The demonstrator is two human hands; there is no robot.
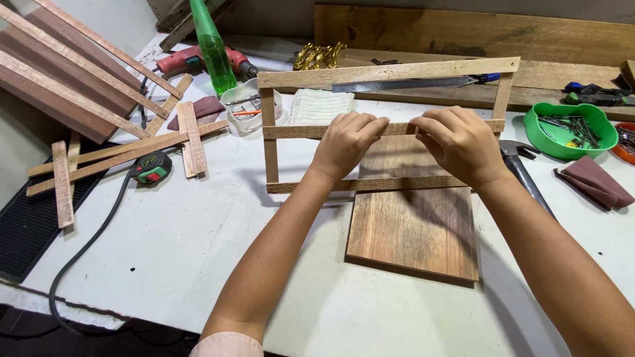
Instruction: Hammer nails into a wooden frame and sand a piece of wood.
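Wooden frame (387,125) of thin slats lies flat on the white table (198,244), its near edge resting over a darker wooden board (413,225). Its outer rectangle looks assembled already: top, bottom and both side slats meet at the corners. A middle slat (291,131) runs across between the sides, and both hands sit on it, so setting this crosspiece appears to be the step in hand; whether it is fastened I cannot tell. A hammer (519,165) lies just right of the frame and a green bowl of nails (562,129) sits further right, both untouched. Left hand (344,145) is curled, fingers bent over the slat and pressing its top. Right hand (460,145) is likewise curled, its fingertips pinching the slat just beside the left hand's fingers
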